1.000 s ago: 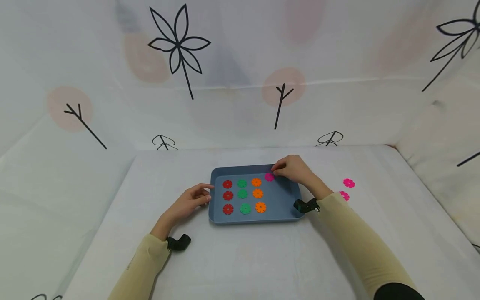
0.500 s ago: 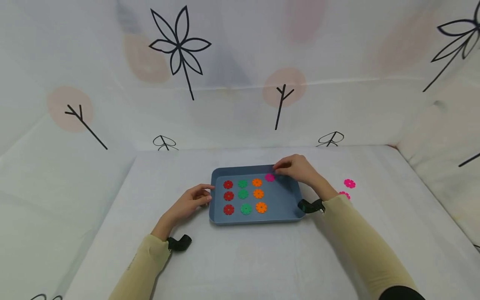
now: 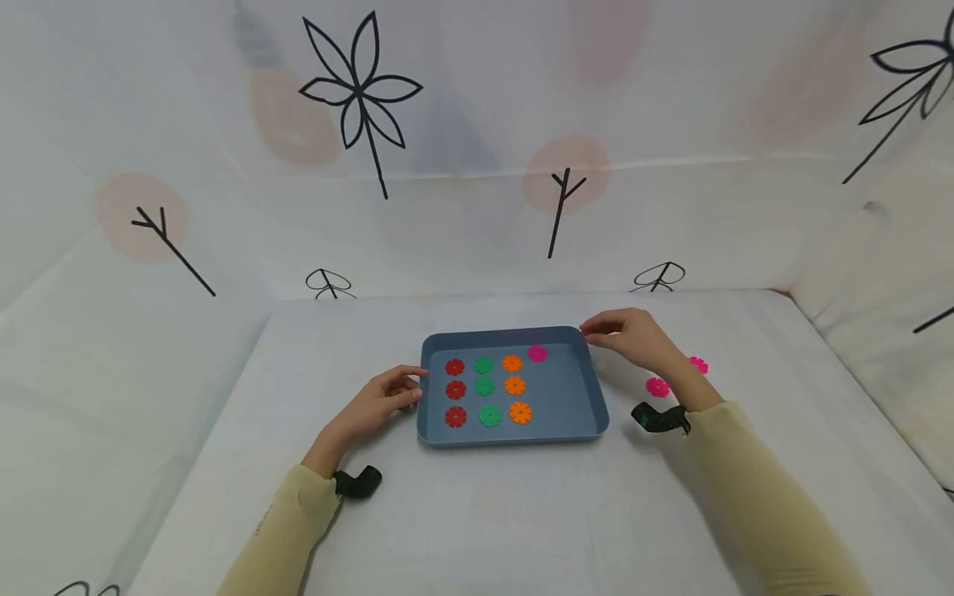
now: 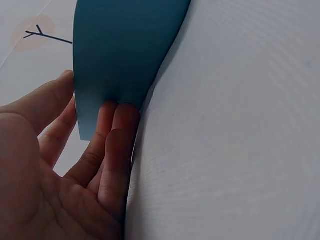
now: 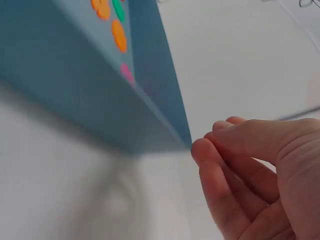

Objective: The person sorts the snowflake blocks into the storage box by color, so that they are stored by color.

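Observation:
A blue-grey rectangular tray (image 3: 562,397) lies on the white-covered table. Inside it stand columns of flower-shaped discs: red discs (image 3: 455,390), green discs (image 3: 484,386) and orange discs (image 3: 515,386). One pink disc (image 3: 537,353) is at the top of a further column. My left hand (image 3: 380,401) rests its fingertips against the tray's left outer wall, fingers (image 4: 117,155) loosely bent and thumb near the rim. Just off the tray's far right corner is my right hand (image 3: 633,338); its thumb and fingertips (image 5: 202,150) are close together, with no disc visible between them.
On the table right of the tray are a pink disc (image 3: 658,386) and another pink disc (image 3: 699,365), the latter partly covered by the right forearm. A white cloth backdrop (image 3: 462,232) with plant drawings rises behind the table.
My right hand has moved right, from above the pink disc in the tray to the far right corner. The pink disc stays in place. My left hand has hardly moved.

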A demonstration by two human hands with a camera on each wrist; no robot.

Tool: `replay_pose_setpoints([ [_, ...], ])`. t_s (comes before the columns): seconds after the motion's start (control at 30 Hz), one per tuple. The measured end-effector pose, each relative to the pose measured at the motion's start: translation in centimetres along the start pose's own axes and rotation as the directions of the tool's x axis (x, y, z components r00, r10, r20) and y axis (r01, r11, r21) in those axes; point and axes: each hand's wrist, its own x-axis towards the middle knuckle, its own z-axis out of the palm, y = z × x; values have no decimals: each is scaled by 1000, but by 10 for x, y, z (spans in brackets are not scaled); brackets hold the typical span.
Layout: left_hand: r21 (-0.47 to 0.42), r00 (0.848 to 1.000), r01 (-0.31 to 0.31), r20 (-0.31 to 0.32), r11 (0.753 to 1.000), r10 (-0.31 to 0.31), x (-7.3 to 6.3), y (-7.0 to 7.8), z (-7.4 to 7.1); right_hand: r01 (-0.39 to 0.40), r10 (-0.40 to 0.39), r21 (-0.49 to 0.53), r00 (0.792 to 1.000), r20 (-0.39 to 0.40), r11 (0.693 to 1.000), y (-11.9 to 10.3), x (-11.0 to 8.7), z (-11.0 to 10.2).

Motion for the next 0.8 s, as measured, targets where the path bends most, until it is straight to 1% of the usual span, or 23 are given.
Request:
replay_pose_setpoints([
  [0.2, -1, 1000, -3, 4, 1000, 3, 0, 2, 0, -58, 57, -60, 998, -23, 996, 22, -23, -23],
  [0.37, -5, 1000, 1, 7, 1000, -1, 0, 2, 0, -110, 107, -96, 994, -29, 989, 40, -43, -34],
  [0.6, 1, 1000, 6, 5, 1000, -6, 1, 2, 0, -159, 157, -116, 987, -24, 980, 60, -67, -36],
  [0.7, 6, 1000, -1, 6, 1000, 1, 1, 3, 0, -157, 155, -123, 988, -24, 980, 66, -74, -34],
  [0.8, 10, 1000, -6, 7, 1000, 6, 0, 3, 0, -154, 155, -105, 988, 3, 982, 71, -78, -33],
])
